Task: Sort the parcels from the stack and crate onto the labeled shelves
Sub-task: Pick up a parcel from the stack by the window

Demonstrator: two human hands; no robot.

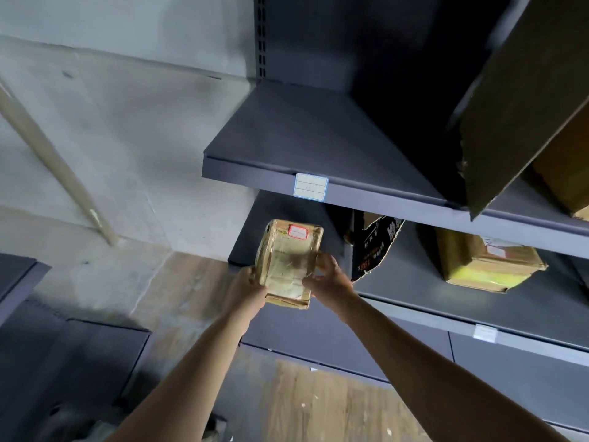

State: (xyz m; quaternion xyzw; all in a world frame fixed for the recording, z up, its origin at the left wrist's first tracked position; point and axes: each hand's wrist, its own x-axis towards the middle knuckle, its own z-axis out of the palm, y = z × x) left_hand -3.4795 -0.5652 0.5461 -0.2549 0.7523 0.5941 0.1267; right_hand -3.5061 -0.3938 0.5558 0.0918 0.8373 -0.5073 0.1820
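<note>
A small brown parcel, wrapped in clear tape with a red-bordered sticker near its top, is held up in front of the grey shelving. My left hand grips its lower left side and my right hand grips its right edge. Just above it runs the front lip of an upper shelf carrying a white, blue-edged label. Behind the parcel lies the lower shelf, whose own white label sits further right.
A big cardboard box leans on the upper shelf's right end. On the lower shelf stand a black torn package and a brown box with yellow tape. A pale pole leans on the wall at left. Dark units stand lower left.
</note>
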